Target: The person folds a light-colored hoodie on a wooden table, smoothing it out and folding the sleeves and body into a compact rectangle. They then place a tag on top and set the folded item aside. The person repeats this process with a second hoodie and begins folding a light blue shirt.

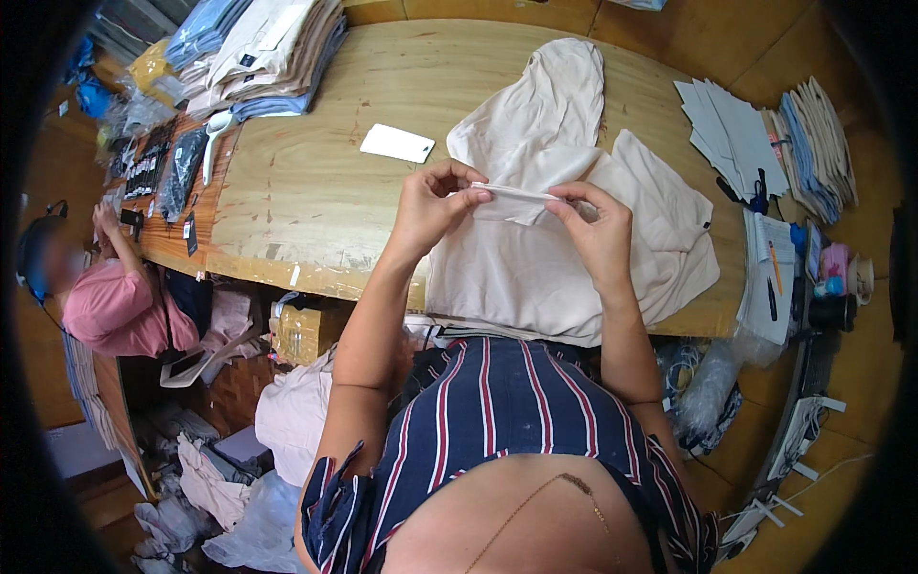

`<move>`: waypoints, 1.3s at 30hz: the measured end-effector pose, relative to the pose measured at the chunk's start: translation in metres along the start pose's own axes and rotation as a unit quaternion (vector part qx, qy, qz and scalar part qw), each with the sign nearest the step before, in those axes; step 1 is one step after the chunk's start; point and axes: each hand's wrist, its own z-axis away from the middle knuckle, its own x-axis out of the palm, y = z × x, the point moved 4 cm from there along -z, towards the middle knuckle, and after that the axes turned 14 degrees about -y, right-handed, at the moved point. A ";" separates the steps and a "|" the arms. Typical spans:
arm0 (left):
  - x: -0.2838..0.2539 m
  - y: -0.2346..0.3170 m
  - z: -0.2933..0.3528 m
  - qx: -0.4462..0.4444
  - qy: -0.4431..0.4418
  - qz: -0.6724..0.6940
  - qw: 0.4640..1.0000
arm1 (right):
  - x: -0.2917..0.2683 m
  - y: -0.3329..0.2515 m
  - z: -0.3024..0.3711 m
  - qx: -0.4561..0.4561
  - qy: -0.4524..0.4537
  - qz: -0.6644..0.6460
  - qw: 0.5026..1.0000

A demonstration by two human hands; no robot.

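A cream cotton garment (535, 268) lies spread on the wooden table in front of me, its sleeves or legs reaching toward the far side and the right. My left hand (440, 203) pinches one end of a narrow folded edge of it between thumb and fingers. At the other end of that edge, my right hand (595, 215) pinches the cloth the same way. The strip is stretched level between the two hands, a little above the rest of the fabric. A white card (397, 143) lies flat beyond my left hand.
Stacks of folded garments (273, 57) stand at the far left, near a white handheld tool (212, 143) and dark packaged items (180, 172). Papers (732, 134), a notebook (768, 273) and folded cloths (813, 143) lie right. Another person in pink (129, 306) sits left.
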 end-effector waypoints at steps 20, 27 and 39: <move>-0.060 -0.090 -0.085 -0.206 0.163 -0.467 0.844 | -0.273 0.221 0.009 0.167 0.253 0.561 0.771; -0.126 -0.075 -0.085 -0.164 0.200 -0.415 0.872 | -0.257 0.200 -0.001 0.240 0.120 0.316 0.910; -0.161 -0.116 -0.038 -0.310 0.036 -0.345 0.885 | -0.249 0.137 0.063 0.182 0.060 0.280 0.941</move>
